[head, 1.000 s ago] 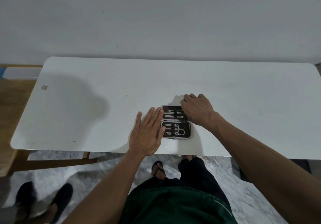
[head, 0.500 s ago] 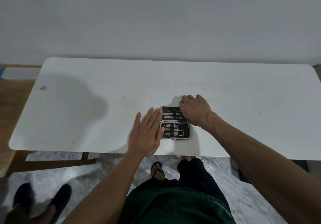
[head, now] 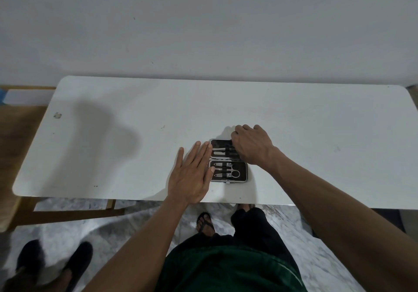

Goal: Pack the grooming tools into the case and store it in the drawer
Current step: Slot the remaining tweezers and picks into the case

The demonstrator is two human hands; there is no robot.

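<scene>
Hands work near the white surface's front edge: the left hand, flat and released, steadies the open black metal-rimmed grooming case while the right hand, curled, apparently seats a steel tool in its far half.

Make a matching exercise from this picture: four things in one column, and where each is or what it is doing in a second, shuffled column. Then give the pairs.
1. left hand
2. right hand
3. scissors
4. case

A. strapped in the near half
B. lying open on the white table
C. flat, fingers spread, at the case's left edge
D. curled over the far half

Pairs: 1-C, 2-D, 3-A, 4-B
</scene>
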